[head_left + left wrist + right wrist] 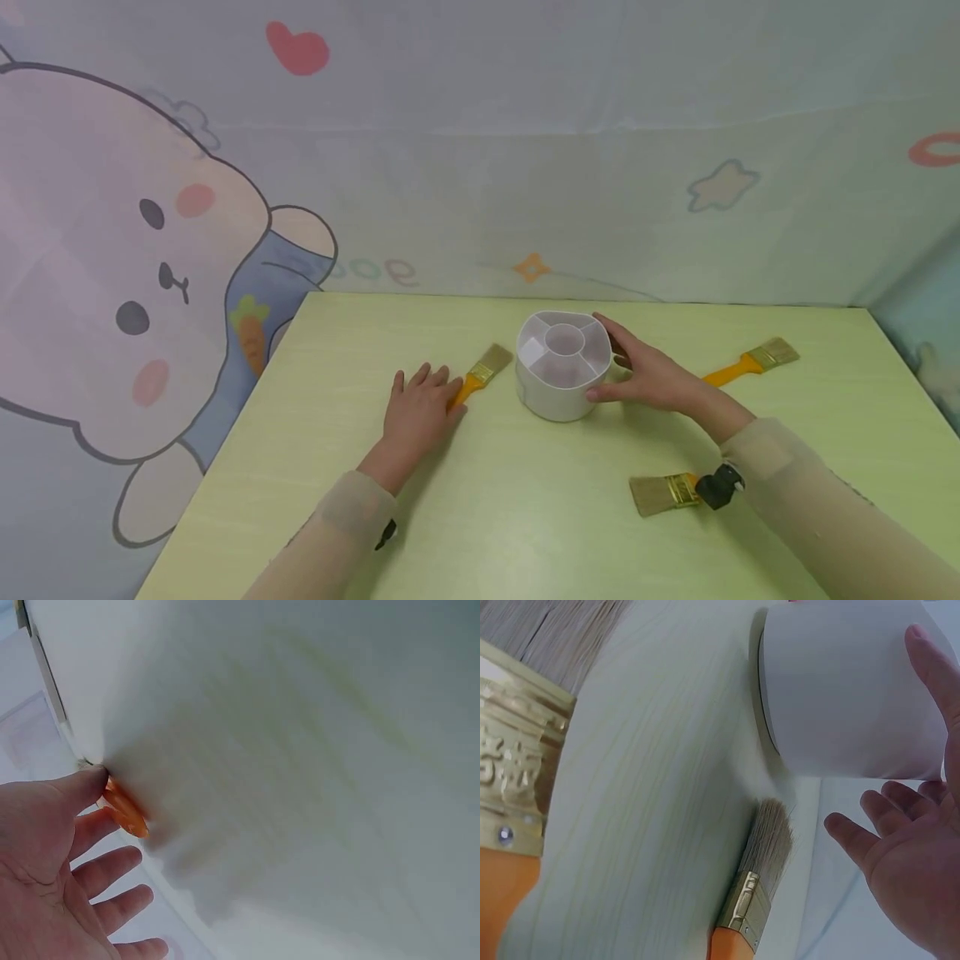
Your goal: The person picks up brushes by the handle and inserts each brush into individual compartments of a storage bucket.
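Curving white — open-topped, compartmented holder (558,398)

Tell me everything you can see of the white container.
The white container is round and looks like smooth plastic, with a gently wavy rim. A circular cup sits in its middle, and thin walls divide the space around it. It stands upright, apparently resting on the table, right of a brush. The right hand holds its right side, thumb toward the near side.
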A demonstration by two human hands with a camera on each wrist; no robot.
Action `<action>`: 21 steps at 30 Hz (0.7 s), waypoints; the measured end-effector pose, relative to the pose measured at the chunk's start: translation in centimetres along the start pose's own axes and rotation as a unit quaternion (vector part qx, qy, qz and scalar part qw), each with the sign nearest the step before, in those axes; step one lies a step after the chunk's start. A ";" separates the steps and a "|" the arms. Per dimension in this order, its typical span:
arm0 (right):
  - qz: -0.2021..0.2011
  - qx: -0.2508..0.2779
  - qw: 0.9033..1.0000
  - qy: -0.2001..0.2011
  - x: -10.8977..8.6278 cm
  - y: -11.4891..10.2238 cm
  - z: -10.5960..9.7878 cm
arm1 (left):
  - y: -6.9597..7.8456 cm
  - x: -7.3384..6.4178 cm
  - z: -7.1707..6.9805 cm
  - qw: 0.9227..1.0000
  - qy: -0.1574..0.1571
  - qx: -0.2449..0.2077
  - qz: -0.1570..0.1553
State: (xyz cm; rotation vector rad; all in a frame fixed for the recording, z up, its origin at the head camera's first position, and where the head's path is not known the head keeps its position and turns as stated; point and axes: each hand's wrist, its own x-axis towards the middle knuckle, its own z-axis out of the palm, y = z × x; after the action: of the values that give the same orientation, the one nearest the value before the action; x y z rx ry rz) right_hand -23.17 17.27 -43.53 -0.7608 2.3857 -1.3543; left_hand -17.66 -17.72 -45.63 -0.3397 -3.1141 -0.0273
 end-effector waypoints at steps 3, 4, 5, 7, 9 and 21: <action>0.005 0.005 1.000 -0.002 0.0 -0.1 -0.1 | 0.0 0.1 -0.1 1.000 0.000 -0.001 -0.002; 0.006 0.007 1.000 -0.002 0.0 -0.2 -0.1 | 0.0 0.1 -0.1 1.000 0.001 -0.003 -0.002; 0.007 0.007 1.000 -0.002 0.0 -0.2 -0.1 | 0.0 0.1 -0.1 1.000 0.002 -0.003 -0.002; 0.010 0.008 1.000 -0.002 -0.1 -0.3 -0.2 | 0.0 0.2 -0.1 1.000 0.006 -0.003 0.000; 0.009 0.010 1.000 -0.001 -0.1 -0.3 -0.2 | 0.0 0.4 -0.1 1.000 0.008 -0.003 0.001; -0.006 0.035 0.999 -0.010 0.1 -0.1 0.0 | -0.2 1.1 0.4 0.998 0.050 -0.025 0.018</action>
State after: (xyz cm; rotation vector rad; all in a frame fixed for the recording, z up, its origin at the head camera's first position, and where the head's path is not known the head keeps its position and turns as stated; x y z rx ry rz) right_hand -23.23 17.19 -43.42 -0.7678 2.3096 -1.4209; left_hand -18.75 -17.67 -45.99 -0.3830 -3.0111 -0.1180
